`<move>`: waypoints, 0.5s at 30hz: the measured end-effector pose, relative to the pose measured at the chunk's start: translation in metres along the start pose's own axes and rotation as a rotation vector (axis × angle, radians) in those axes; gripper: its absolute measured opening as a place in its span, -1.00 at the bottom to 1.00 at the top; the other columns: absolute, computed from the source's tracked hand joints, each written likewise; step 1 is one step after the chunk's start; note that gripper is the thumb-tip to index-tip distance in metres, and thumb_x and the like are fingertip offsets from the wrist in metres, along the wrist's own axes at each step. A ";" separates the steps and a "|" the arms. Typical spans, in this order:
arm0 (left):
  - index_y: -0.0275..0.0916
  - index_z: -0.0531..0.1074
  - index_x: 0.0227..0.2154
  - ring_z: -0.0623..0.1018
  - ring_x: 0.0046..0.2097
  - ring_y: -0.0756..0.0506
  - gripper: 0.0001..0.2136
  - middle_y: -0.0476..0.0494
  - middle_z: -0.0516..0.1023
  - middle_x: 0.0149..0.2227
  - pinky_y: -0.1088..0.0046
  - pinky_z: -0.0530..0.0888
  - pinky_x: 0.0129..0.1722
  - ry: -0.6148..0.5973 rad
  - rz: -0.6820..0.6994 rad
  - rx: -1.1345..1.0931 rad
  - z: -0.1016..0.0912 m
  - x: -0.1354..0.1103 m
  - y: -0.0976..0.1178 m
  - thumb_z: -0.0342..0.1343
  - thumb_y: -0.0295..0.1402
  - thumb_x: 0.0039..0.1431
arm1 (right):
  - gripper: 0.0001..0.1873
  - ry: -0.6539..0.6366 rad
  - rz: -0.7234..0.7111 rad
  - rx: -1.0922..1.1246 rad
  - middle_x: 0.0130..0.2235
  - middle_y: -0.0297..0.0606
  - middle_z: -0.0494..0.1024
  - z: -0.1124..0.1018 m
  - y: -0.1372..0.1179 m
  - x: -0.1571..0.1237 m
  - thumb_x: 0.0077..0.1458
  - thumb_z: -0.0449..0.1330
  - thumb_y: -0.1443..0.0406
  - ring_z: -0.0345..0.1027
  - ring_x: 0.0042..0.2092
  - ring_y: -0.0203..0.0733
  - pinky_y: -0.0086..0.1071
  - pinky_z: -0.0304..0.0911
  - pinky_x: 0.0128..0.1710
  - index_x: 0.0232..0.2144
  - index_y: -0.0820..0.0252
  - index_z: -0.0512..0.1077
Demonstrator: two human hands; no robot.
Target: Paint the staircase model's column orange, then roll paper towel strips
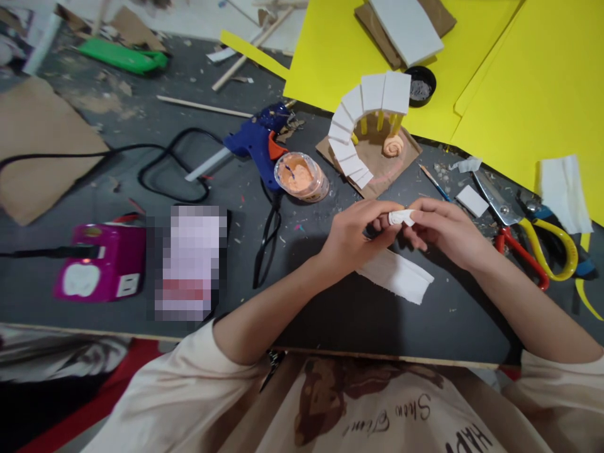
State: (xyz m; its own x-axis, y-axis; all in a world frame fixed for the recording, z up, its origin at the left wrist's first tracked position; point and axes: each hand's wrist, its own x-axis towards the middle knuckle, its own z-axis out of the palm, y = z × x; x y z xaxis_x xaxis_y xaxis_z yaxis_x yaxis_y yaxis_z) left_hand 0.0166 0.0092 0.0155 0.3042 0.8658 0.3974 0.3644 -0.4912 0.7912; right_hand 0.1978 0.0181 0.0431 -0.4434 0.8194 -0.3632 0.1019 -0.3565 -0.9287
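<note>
My left hand (353, 236) and my right hand (446, 229) meet over the dark table, fingertips closed on a small piece of white tissue (401, 218). It looks folded or rolled, and parts of it are hidden behind the fingers. Below them lies a flat strip of white tissue (408, 280), partly covered by my left hand. Just beyond my hands stands a small model with a curved stair of white steps (352, 126) on a brown cardboard base (387, 179). A peach-coloured spiral (393, 146) sits on that base among yellow posts.
An open jar of peach paste (302, 177) and a blue glue gun (255, 138) with its cord are left of the model. Scissors (504, 214) and pliers (561, 229) lie right. Yellow sheets (528, 75) cover the back. A phone (191, 261) and a magenta box (106, 261) are at left.
</note>
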 end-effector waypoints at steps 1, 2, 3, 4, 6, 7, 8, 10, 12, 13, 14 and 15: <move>-0.31 0.49 -0.27 0.40 -0.46 0.09 -0.88 0.06 0.42 -0.51 0.62 0.38 -0.38 0.009 -0.036 -0.024 0.000 0.000 -0.001 0.13 -0.45 0.13 | -0.91 0.068 -0.156 -0.202 -0.45 -0.34 0.43 0.000 0.001 -0.001 0.12 0.08 0.29 0.28 -0.47 -0.34 -0.44 0.20 -0.47 -0.33 0.20 0.35; -0.32 0.48 -0.28 0.40 -0.47 0.09 -0.88 0.06 0.41 -0.52 0.63 0.38 -0.40 0.020 -0.067 -0.049 0.000 0.001 -0.002 0.14 -0.45 0.11 | -0.87 0.118 -0.314 -0.409 -0.35 -0.29 0.48 -0.001 0.002 -0.002 0.12 0.08 0.33 0.35 -0.38 -0.31 -0.42 0.26 -0.38 -0.24 0.19 0.36; -0.32 0.48 -0.28 0.39 -0.48 0.10 -0.88 0.07 0.40 -0.53 0.64 0.37 -0.43 0.029 -0.090 -0.076 0.000 0.001 -0.003 0.14 -0.44 0.10 | -0.78 0.148 -0.462 -0.604 -0.25 -0.25 0.51 -0.002 0.003 -0.003 0.11 0.08 0.37 0.39 -0.28 -0.27 -0.39 0.29 -0.30 -0.16 0.17 0.36; -0.32 0.48 -0.29 0.38 -0.49 0.10 -0.88 0.08 0.39 -0.53 0.64 0.36 -0.45 0.037 -0.106 -0.100 0.000 0.001 -0.003 0.15 -0.44 0.09 | -0.72 0.162 -0.593 -0.776 -0.19 -0.22 0.53 -0.003 0.004 -0.003 0.10 0.08 0.41 0.41 -0.21 -0.23 -0.37 0.31 -0.24 -0.10 0.17 0.35; -0.32 0.48 -0.30 0.37 -0.51 0.11 -0.88 0.09 0.37 -0.55 0.65 0.34 -0.47 0.033 -0.128 -0.137 0.001 0.000 -0.003 0.15 -0.43 0.08 | -0.73 0.190 -0.790 -1.031 -0.16 -0.17 0.56 -0.005 0.009 -0.002 0.13 0.08 0.42 0.44 -0.16 -0.18 -0.34 0.32 -0.21 -0.09 0.18 0.35; -0.32 0.48 -0.30 0.37 -0.51 0.11 -0.88 0.09 0.37 -0.55 0.65 0.34 -0.47 0.023 -0.139 -0.145 0.001 0.000 -0.003 0.15 -0.43 0.09 | -0.77 0.229 -0.862 -1.115 -0.19 -0.17 0.58 -0.005 0.012 -0.002 0.15 0.08 0.41 0.45 -0.18 -0.18 -0.33 0.32 -0.22 -0.12 0.18 0.36; -0.31 0.48 -0.29 0.37 -0.50 0.11 -0.88 0.09 0.37 -0.54 0.65 0.34 -0.47 0.011 -0.148 -0.150 0.002 -0.001 -0.002 0.15 -0.43 0.09 | -0.81 0.271 -0.914 -1.171 -0.22 -0.17 0.59 -0.006 0.014 -0.001 0.16 0.09 0.41 0.46 -0.21 -0.18 -0.33 0.32 -0.25 -0.16 0.17 0.37; -0.31 0.48 -0.29 0.37 -0.50 0.10 -0.88 0.09 0.38 -0.54 0.64 0.33 -0.47 -0.008 -0.145 -0.145 0.003 -0.002 -0.001 0.15 -0.42 0.10 | -0.87 0.333 -0.949 -1.199 -0.30 -0.20 0.60 -0.006 0.018 -0.001 0.18 0.08 0.40 0.46 -0.28 -0.20 -0.35 0.31 -0.30 -0.23 0.16 0.40; -0.29 0.47 -0.29 0.40 -0.48 0.10 -0.89 0.08 0.40 -0.53 0.63 0.33 -0.46 -0.014 -0.113 -0.118 0.003 -0.003 0.000 0.15 -0.41 0.11 | -0.89 0.345 -0.877 -1.121 -0.37 -0.24 0.58 -0.003 0.017 -0.002 0.18 0.09 0.38 0.44 -0.33 -0.24 -0.38 0.29 -0.33 -0.31 0.16 0.42; -0.28 0.47 -0.29 0.41 -0.47 0.09 -0.90 0.07 0.42 -0.52 0.62 0.33 -0.45 -0.015 -0.088 -0.092 0.004 -0.003 -0.001 0.14 -0.40 0.13 | -0.90 0.349 -0.802 -1.041 -0.41 -0.27 0.56 -0.001 0.016 -0.003 0.18 0.10 0.37 0.42 -0.37 -0.27 -0.40 0.27 -0.36 -0.34 0.16 0.42; -0.27 0.46 -0.28 0.43 -0.46 0.08 -0.90 0.07 0.44 -0.51 0.61 0.34 -0.43 -0.016 -0.054 -0.055 0.004 -0.004 -0.002 0.14 -0.40 0.14 | -0.90 0.354 -0.702 -0.931 -0.45 -0.30 0.53 0.002 0.013 -0.004 0.17 0.11 0.36 0.39 -0.41 -0.30 -0.43 0.25 -0.40 -0.38 0.17 0.42; -0.26 0.46 -0.28 0.44 -0.44 0.07 -0.90 0.06 0.47 -0.50 0.59 0.34 -0.41 -0.019 -0.016 -0.008 0.005 -0.005 -0.003 0.13 -0.39 0.15 | -0.89 0.358 -0.585 -0.794 -0.49 -0.34 0.50 0.005 0.011 -0.005 0.15 0.13 0.34 0.35 -0.46 -0.33 -0.45 0.22 -0.45 -0.42 0.17 0.42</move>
State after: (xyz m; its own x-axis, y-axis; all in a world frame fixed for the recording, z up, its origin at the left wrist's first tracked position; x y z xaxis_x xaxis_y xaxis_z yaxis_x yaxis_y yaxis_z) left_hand 0.0182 0.0061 0.0091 0.3147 0.8716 0.3759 0.3628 -0.4764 0.8009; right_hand 0.1970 0.0079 0.0353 -0.3354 0.9003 0.2776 0.5691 0.4284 -0.7019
